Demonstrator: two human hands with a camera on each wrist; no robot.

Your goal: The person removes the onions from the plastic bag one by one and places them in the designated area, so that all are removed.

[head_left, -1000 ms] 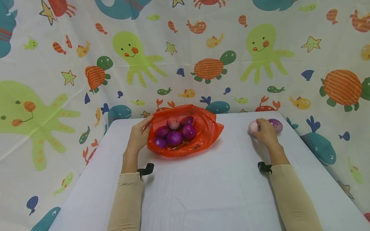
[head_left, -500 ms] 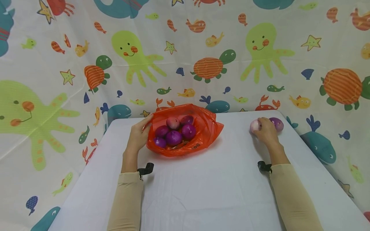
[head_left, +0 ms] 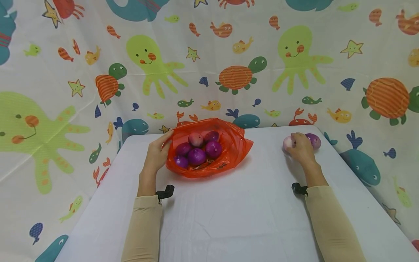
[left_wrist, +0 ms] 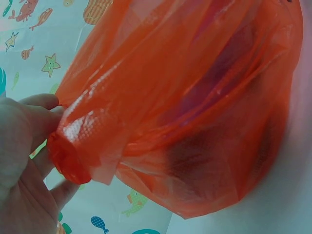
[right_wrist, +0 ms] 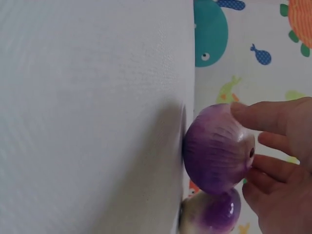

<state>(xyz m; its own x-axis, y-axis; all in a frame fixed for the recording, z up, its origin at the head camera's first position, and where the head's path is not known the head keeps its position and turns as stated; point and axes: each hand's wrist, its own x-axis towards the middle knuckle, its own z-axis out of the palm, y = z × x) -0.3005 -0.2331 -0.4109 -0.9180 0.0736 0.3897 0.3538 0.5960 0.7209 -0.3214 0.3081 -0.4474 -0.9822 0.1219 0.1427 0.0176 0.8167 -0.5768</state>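
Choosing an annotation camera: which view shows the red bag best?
Head: nearly all of the red bag shows, with its open mouth and onions inside. Left wrist: a close-up of its side, cut off by the frame, the left hand holding its edge. Right wrist: none of it.

1. The left hand (left_wrist: 19,165) held the edge of an orange-red plastic bag (left_wrist: 195,141).
2. Purple shapes (left_wrist: 214,80) were dimly visible through this bag.
3. Behind it was a cloth (left_wrist: 29,66) with sea animals.

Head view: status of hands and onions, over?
Left hand holds bag. Right hand holds onion; second onion close beside it. Six onions visible inside bag.
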